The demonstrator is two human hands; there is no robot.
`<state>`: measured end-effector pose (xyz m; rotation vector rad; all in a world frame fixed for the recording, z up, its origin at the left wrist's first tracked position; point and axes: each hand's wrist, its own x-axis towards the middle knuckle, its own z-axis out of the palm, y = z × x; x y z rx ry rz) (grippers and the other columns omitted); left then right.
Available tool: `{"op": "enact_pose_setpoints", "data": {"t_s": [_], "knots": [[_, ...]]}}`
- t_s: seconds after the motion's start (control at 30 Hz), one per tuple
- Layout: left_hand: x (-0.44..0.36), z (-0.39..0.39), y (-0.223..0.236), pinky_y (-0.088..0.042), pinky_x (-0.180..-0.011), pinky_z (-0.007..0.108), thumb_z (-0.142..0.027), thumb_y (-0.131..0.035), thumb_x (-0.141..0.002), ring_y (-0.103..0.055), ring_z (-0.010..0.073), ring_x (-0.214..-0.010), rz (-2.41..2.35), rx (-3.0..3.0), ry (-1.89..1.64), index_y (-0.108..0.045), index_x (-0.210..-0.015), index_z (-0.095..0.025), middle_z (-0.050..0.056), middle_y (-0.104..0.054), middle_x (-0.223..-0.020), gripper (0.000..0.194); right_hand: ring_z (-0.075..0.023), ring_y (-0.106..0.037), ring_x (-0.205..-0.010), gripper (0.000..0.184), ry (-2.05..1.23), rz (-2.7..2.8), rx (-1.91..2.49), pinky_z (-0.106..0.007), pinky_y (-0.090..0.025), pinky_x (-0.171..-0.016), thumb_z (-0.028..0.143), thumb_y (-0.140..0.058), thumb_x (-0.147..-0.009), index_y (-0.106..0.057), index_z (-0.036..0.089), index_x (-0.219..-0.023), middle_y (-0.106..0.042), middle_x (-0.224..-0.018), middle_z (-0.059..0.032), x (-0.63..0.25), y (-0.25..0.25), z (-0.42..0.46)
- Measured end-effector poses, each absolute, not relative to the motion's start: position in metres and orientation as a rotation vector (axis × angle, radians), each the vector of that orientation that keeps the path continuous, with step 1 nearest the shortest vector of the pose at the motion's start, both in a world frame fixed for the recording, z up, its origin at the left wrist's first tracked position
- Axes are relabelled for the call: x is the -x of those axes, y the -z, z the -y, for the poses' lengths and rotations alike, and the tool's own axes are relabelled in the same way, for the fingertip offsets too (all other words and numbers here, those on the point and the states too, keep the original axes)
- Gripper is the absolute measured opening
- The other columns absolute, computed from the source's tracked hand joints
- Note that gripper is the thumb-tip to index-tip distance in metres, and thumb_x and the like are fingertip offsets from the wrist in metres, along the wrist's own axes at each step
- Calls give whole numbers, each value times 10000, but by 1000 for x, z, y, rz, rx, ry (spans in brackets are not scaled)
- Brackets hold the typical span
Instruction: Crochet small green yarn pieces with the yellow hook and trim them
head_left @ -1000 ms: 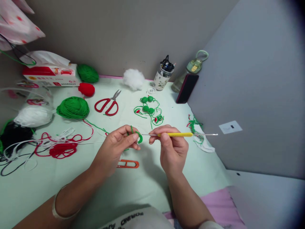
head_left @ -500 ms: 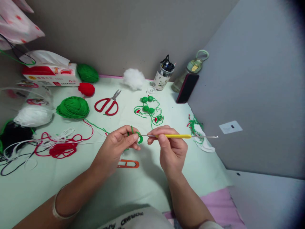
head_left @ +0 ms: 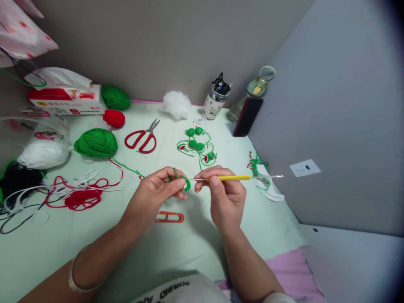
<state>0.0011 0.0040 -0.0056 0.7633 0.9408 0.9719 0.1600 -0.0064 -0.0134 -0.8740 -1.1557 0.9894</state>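
Note:
Between thumb and fingers, my left hand pinches a small green crochet piece, with green yarn looped over the index finger. My right hand is closed round the yellow handle of a crochet hook. The hook's thin metal shaft reaches left to the green piece; its exact tip is hidden by the stitches and the left thumb. A second metal end sticks out to the right. From a ball of green yarn, a strand runs toward my left hand. An orange stitch holder-like clip lies below the hands.
Red-handled scissors and several small green crocheted balls lie behind my hands. Tangled red yarn is at left. White stuffing, a pen cup, a bottle and a phone stand along the grey partitions.
The yellow crochet hook has tilted a little, its right end moving slightly left and up. My left hand keeps its pinch on the green piece.

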Motion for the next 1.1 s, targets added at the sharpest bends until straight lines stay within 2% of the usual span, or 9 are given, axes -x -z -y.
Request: {"op": "enact_pose_setpoints", "data": {"t_s": [0.13,0.27,0.47,0.57,0.7,0.8,0.9,1.0,1.1], "knots": [[-3,-2,4,-511,-685,249,-278,-801,-786,-634,124,-668,-917,-765,-981,-706,-828,-195,-15,-682,-782,133,-128,-655,-659,145,-1164,1006,863,-288,-575,-618,324,-634,-947,-739,230,-912,-709,-857,-20,-157,18,4],[-4,-2,5,-499,-675,240,-268,-799,-786,-608,117,-668,-908,-757,-1003,-689,-803,-193,-21,-663,-761,134,-123,-641,-680,130,-1174,1027,887,-289,-566,-651,342,-676,-917,-756,240,-928,-678,-864,-10,-152,22,4],[-4,0,7,-479,-680,217,-249,-767,-822,-584,104,-673,-887,-775,-1044,-675,-778,-194,-35,-619,-731,116,-123,-647,-704,73,-1156,1106,867,-266,-576,-617,234,-762,-839,-780,267,-902,-664,-875,-6,-145,18,6],[-1,-3,7,-492,-698,232,-270,-773,-817,-597,115,-694,-869,-783,-1026,-713,-871,-205,-25,-629,-780,104,-117,-644,-643,78,-1186,1090,924,-268,-579,-597,206,-799,-787,-763,246,-844,-673,-841,1,-148,17,5],[14,-17,6,-485,-688,241,-307,-775,-814,-576,110,-673,-951,-843,-1035,-748,-1075,-233,-10,-639,-886,272,-100,-616,-582,116,-1261,924,951,-249,-547,-566,230,-818,-748,-716,222,-803,-665,-752,25,-155,17,-1],[35,-31,4,-462,-673,239,-346,-762,-821,-535,113,-661,-1059,-935,-1131,-771,-970,-219,9,-666,-940,196,-85,-592,-558,144,-1327,841,931,-229,-524,-532,240,-823,-721,-689,212,-765,-645,-733,37,-158,16,-5],[57,-41,-3,-461,-810,260,-387,-734,-842,-596,186,-877,-1216,-1238,-1096,-751,-802,-205,16,-684,-975,187,-82,-584,-551,157,-1377,823,916,-222,-513,-512,241,-824,-708,-677,208,-752,-640,-732,35,-158,13,-6],[68,-44,-13,-346,-1030,264,-332,-760,-833,-511,223,-1167,-1494,-1483,-1198,-722,-786,-217,-19,-648,-1097,129,-86,-587,-546,172,-1380,836,914,-221,-511,-503,253,-830,-708,-671,206,-752,-637,-718,31,-157,12,-5],[61,-37,-12,-304,-1101,278,-371,-746,-854,-476,207,-1173,-1400,-1276,-1337,-673,-840,-248,-47,-613,-1056,143,-83,-591,-539,167,-1409,859,901,-216,-516,-505,252,-831,-722,-676,206,-764,-638,-702,36,-155,12,-3]]}}
